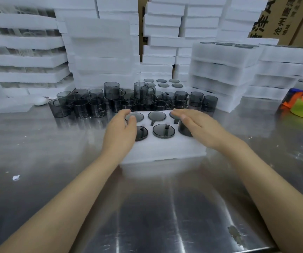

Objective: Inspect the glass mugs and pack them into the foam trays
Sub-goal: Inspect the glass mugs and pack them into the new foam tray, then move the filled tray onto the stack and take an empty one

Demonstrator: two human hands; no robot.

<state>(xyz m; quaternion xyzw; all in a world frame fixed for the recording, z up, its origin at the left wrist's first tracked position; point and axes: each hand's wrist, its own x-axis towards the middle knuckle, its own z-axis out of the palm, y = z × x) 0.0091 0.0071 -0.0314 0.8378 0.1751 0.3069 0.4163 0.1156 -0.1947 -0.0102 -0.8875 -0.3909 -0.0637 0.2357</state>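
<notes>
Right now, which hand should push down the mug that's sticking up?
Probably the right hand. It lies flat right over the raised mug at the foam tray's right end, while the left hand rests over the left-side slots.

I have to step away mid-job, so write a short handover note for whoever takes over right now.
Left hand: open, flat on the foam tray, holding nothing.
Right hand: open, over the tray's right side, holding nothing.
Tray on the steel table: all six pockets appear to hold mugs, though the hands partly hide some; the front right mug stands higher than the rest.
Left: seat it, then pack the loose mugs behind the tray.
</notes>
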